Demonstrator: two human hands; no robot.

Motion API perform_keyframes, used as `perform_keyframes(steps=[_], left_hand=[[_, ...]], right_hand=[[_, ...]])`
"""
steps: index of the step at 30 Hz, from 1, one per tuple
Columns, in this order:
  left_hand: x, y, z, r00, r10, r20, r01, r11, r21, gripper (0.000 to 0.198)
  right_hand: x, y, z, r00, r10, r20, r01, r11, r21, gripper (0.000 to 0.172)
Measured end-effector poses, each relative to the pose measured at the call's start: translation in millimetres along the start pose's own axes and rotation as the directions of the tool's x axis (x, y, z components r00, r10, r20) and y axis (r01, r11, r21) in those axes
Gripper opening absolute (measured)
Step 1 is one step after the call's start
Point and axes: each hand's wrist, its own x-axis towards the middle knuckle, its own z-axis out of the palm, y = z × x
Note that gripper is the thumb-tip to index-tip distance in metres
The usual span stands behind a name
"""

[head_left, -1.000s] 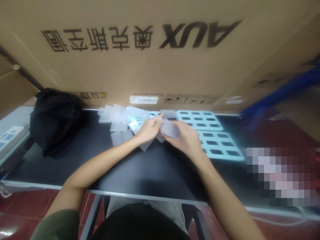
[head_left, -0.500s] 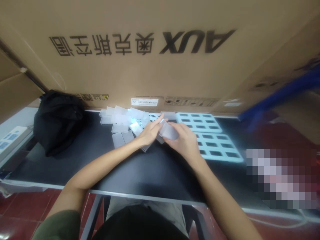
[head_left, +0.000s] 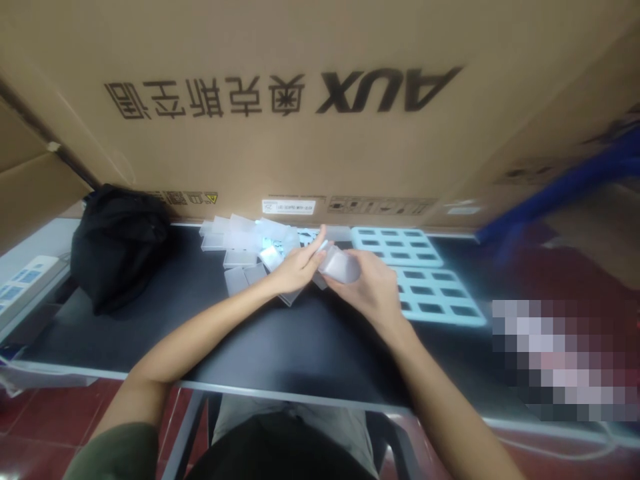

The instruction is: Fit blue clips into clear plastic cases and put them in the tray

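Observation:
Above the middle of the table, my right hand (head_left: 373, 280) is wrapped round a clear frosted plastic box (head_left: 344, 265), tilted toward my left hand. My left hand (head_left: 297, 267) is closed at the box's left end, its thumb and fingers pinching a small pale-blue piece (head_left: 323, 246). What this piece is, and whether it is inside the box's mouth, I cannot tell. Under and beyond my left hand lie several loose frosted plastic boxes (head_left: 241, 258). Small light-blue pieces (head_left: 273, 245) show among them, partly covered.
Two light-blue trays with rectangular openings, a far one (head_left: 397, 247) and a near one (head_left: 440, 293), lie right of my hands. A black bag (head_left: 117, 247) sits at the left. A large cardboard box (head_left: 280, 153) walls off the back of the black table (head_left: 280, 360).
The plastic box has turned slightly in my right hand, and both hands sit a little lower. My left fingers have shifted slightly at its end. The things on the table stay in place.

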Motion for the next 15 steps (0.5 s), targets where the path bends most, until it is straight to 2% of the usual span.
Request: perform_keyframes(steps=[2,4,9,12,15], left_hand=[[0,-1,-3.0,0.999,-0.048,0.020,0.048,0.999,0.005,0.065],[-1,-2,-2.7,0.999,-0.048,0.020,0.048,0.998,0.028,0.064],[-1,2,0.9,0.994,0.102,0.046,-0.106,0.989,0.101,0.068],[-1,14,-14.4,0.983,0.161,0.084,-0.174,0.966,0.191,0.066],[-12,29,-43.0,0.968,0.248,0.047,-0.250,0.912,0.324,0.063]], right_hand=[[-1,0,-2,1.000,0.003,0.013,-0.003,1.000,0.000,0.034],[-2,-1,-4,0.999,0.007,0.032,-0.007,1.000,0.002,0.032],[-1,-6,-8,0.998,0.013,0.061,-0.013,1.000,0.014,0.032],[4,-10,-17,0.998,-0.029,0.047,0.027,0.999,0.047,0.034],[6,-9,-32,0.998,-0.032,0.048,0.030,0.999,0.030,0.039]])
